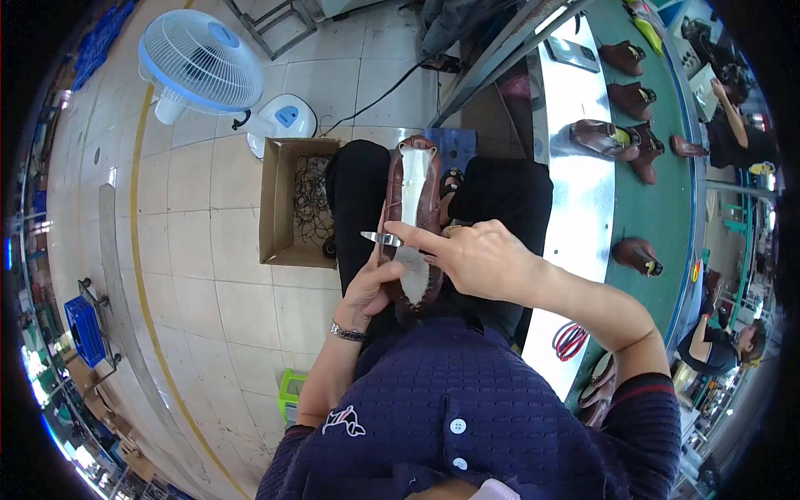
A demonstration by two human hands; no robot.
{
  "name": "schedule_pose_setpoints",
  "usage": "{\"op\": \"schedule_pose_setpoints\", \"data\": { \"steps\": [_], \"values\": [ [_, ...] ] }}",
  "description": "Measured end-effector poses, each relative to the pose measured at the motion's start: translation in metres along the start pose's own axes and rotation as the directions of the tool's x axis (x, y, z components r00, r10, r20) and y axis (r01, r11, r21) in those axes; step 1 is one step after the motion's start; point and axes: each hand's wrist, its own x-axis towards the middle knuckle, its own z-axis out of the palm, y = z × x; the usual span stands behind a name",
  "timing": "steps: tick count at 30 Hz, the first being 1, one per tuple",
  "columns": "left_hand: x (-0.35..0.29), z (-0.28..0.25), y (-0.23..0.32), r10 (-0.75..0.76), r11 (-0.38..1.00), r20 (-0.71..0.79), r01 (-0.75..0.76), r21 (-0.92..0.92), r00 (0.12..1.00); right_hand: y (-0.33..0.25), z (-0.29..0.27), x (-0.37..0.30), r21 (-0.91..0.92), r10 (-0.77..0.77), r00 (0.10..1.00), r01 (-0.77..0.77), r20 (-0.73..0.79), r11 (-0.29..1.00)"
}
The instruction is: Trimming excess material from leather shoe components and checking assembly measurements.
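Note:
A brown leather shoe upper [429,187] on its last lies bottom up over my lap, its toe end towards my body. A pale insole strip runs down its middle, with gathered leather around the edge. My left hand [367,287] wraps the shoe's left side, thumb lying on the underside. Across the shoe sits my right hand [467,254], fingers curled with the index finger stretched along a shiny metal hand tool [382,238]. The tool's bright end sticks out past the shoe's left edge; its handle is mostly hidden in my fist, so its exact kind is unclear.
An open cardboard box [279,204] of dark tangled scraps stands left of my legs, near a white-blue fan [200,62]. On the right, a metal ledge [575,217] holds a phone [572,54] and red cord [570,341]. Several shoes ride a green belt [650,208]; people work beyond.

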Motion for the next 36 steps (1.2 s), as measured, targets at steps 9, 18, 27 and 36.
{"op": "schedule_pose_setpoints", "data": {
  "steps": [9,18,27,36],
  "values": [
    [-0.003,0.032,-0.008,0.219,0.972,-0.111,-0.206,0.112,0.969,0.006,0.012,-0.003,0.076,0.054,0.982,-0.041,-0.179,0.996],
    [-0.005,0.008,-0.021,0.13,0.891,-0.134,-0.056,0.451,0.982,-0.005,0.022,-0.017,0.039,-0.082,0.978,0.091,-0.189,0.995],
    [-0.018,0.009,-0.019,-0.051,0.895,-0.177,0.123,0.428,0.983,-0.019,0.034,-0.031,-0.138,-0.095,0.993,0.085,-0.069,0.987],
    [-0.01,0.027,-0.006,-0.072,0.846,-0.13,0.13,0.518,0.989,-0.009,0.043,-0.035,-0.008,0.033,0.997,-0.033,-0.07,0.999]
  ]
}}
